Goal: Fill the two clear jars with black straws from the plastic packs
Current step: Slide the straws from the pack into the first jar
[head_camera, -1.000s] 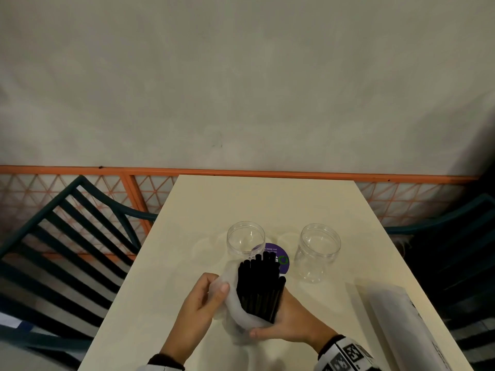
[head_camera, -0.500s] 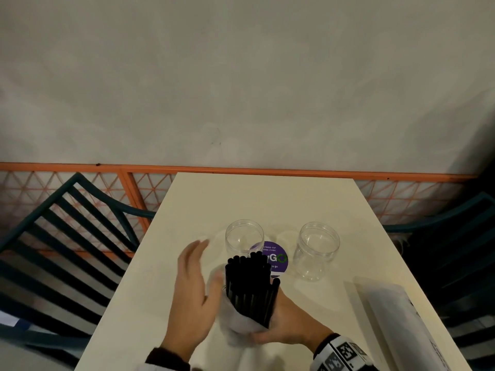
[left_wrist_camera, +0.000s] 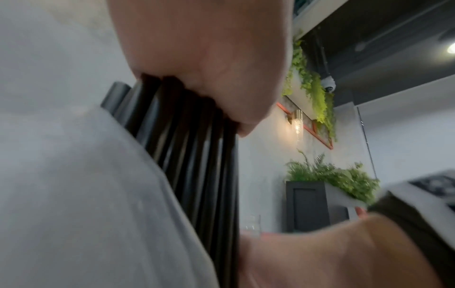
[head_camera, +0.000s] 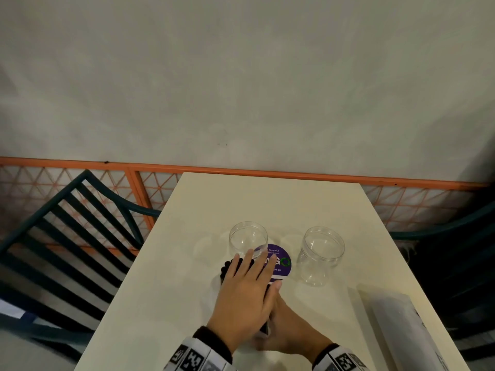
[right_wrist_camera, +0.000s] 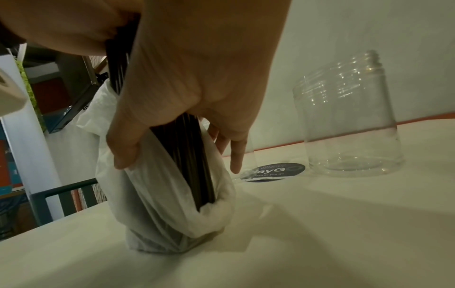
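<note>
A bundle of black straws (right_wrist_camera: 189, 155) stands upright on the table in a white plastic pack (right_wrist_camera: 160, 204) that is pulled down around its base. My right hand (right_wrist_camera: 187, 87) grips the pack and straws at mid-height. My left hand (head_camera: 249, 287) lies flat on the straw tops (left_wrist_camera: 197, 136), fingers straight, hiding most of them; a few black ends (head_camera: 226, 266) show by its fingers. Two clear jars stand just beyond, the left jar (head_camera: 248, 238) and the right jar (head_camera: 322, 253), both without straws.
A purple round sticker (head_camera: 278, 263) sits on the cream table (head_camera: 267, 204) between the jars. A second long plastic pack (head_camera: 401, 330) lies at the near right. Dark slatted chairs (head_camera: 67, 236) flank the table; an orange-railed wall stands behind it.
My left hand let go of the pack's side, opened, and moved over onto the straw tops, where it now lies flat. The right hand keeps its hold on the pack.
</note>
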Tool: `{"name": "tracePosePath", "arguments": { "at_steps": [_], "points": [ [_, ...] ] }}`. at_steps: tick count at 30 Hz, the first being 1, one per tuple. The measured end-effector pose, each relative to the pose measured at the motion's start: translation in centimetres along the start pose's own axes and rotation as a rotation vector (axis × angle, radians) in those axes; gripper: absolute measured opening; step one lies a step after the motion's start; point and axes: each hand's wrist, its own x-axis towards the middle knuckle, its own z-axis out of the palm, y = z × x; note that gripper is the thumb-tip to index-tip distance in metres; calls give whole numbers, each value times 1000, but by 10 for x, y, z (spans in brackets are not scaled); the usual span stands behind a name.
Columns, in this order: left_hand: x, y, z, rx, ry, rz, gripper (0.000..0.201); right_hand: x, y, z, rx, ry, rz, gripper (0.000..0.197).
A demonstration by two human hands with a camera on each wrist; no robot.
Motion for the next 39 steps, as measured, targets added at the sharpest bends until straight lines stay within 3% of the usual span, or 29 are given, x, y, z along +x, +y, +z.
{"name": "tracePosePath", "arguments": {
  "at_steps": [2,5,7,9,10,14,18,23,26,29,31,33,35,37,39],
  "points": [
    [-4,-8,-11,-196,94,3,68,-1,0,-2,2,14,-11,107],
    [-15,-39,-22,-515,146,-127,97,-3,-5,-7,115,18,-23,96],
    [-25,-62,-18,-602,20,-208,122,-3,-7,-9,84,-2,-23,94],
    [-32,-74,-5,-610,-141,-215,134,-2,-5,-9,27,-27,-7,94],
    [-32,-76,3,-661,-144,-190,128,-1,-4,-10,12,-45,19,95],
    [-34,-80,19,-784,77,-263,77,0,-3,-15,-21,-171,71,102],
    [-36,-82,17,-721,161,-340,66,-2,1,-15,-147,-256,84,81],
    [-43,-98,21,-623,238,-437,43,-4,-1,-21,-272,-250,117,90],
    [-46,-103,23,-602,307,-494,27,-12,-5,-26,-192,-99,98,93],
    [-46,-100,26,-611,370,-522,27,-18,-4,-30,-90,106,106,98],
    [-44,-96,29,-620,385,-538,35,-18,-2,-29,-94,206,121,68],
    [-41,-92,34,-669,374,-562,55,-17,0,-28,-107,288,132,40],
    [-41,-85,32,-793,344,-559,73,-15,0,-28,-95,360,156,27],
    [-43,-79,28,-874,301,-522,73,-15,0,-29,-74,425,177,23],
    [-46,-72,25,-884,310,-496,55,-15,2,-29,-53,482,208,23]
  ]
}}
